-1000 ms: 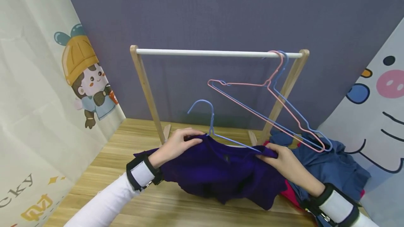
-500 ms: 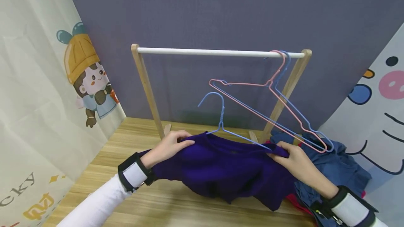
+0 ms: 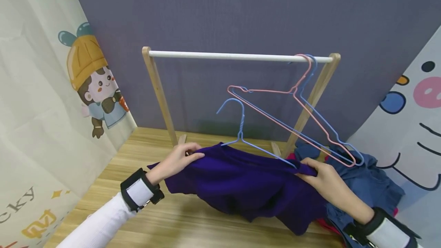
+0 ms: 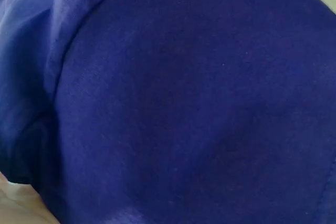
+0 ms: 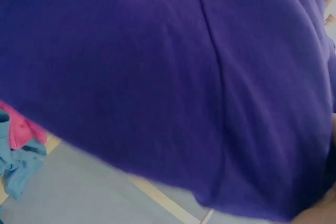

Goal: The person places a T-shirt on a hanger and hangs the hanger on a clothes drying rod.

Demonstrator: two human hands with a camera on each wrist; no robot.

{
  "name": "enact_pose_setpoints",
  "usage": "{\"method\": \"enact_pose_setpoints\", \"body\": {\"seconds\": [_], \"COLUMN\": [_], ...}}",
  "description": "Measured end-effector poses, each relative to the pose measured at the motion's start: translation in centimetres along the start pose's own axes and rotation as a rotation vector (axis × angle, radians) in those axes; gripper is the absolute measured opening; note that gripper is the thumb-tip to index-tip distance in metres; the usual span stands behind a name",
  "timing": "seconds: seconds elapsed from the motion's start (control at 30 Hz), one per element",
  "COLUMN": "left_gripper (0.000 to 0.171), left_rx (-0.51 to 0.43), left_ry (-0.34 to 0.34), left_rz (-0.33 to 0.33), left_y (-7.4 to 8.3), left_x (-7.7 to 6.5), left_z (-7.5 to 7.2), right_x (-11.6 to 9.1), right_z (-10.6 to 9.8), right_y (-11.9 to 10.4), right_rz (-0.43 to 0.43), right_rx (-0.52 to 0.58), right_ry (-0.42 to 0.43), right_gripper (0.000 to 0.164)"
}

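Observation:
A dark purple short-sleeved shirt (image 3: 241, 183) is held up over the table by both hands. My left hand (image 3: 175, 162) pinches its left shoulder between thumb and fingers. At the other shoulder, my right hand (image 3: 325, 181) grips the fabric close to the end of a blue wire hanger (image 3: 241, 125). The hanger's hook stands up out of the neckline, while its left arm runs under the cloth and its right arm lies over the collar edge. Purple fabric (image 4: 184, 103) fills most of the left wrist view and much of the right wrist view.
Behind the shirt stands a wooden rack with a white rod (image 3: 220, 56). A pink hanger (image 3: 296, 89) and another blue hanger (image 3: 339, 141) hang at its right end. Blue and red clothes (image 3: 365, 179) lie piled at the right on the wooden table (image 3: 113, 171).
My left hand has slid outward to the left along the shoulder, and my right hand has moved a little right. The hanger has shifted right and up, with more of it showing.

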State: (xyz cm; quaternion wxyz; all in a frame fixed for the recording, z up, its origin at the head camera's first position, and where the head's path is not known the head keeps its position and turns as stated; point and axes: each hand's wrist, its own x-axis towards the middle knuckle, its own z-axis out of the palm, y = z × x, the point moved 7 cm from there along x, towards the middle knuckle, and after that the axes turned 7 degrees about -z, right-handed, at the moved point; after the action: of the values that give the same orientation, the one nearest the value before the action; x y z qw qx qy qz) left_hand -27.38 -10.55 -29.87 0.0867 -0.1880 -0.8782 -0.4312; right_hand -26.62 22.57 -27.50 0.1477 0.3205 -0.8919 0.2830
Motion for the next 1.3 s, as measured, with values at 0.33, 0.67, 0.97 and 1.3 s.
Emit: {"method": "enact_pose_setpoints", "body": {"seconds": [0.33,0.67,0.97,1.3], "left_gripper": [0.015,0.011,0.014,0.013], "left_rx": [-0.012,-0.066,-0.103,-0.078], "left_ry": [-0.072,-0.211,-0.301,-0.125], "left_rz": [0.088,0.179,0.223,0.218], "left_y": [0.2,0.5,1.2,0.8], "left_x": [-0.1,1.0,1.5,3.2], "left_z": [-0.6,-0.9,-1.1,-2.9], "right_x": [-0.2,-1.6,-1.9,-0.5], "right_z": [1.5,4.9,5.8,6.7], "right_y": [-0.2,-3.3,-5.0,-10.2], "right_rz": [-0.01,-0.094,-0.128,-0.167], "right_rx": [0.208,0.547,0.768,1.07], "right_ry": [-0.315,-0.626,-0.732,-0.8], "right_gripper": [0.026,0.047,0.033,0.016]}}
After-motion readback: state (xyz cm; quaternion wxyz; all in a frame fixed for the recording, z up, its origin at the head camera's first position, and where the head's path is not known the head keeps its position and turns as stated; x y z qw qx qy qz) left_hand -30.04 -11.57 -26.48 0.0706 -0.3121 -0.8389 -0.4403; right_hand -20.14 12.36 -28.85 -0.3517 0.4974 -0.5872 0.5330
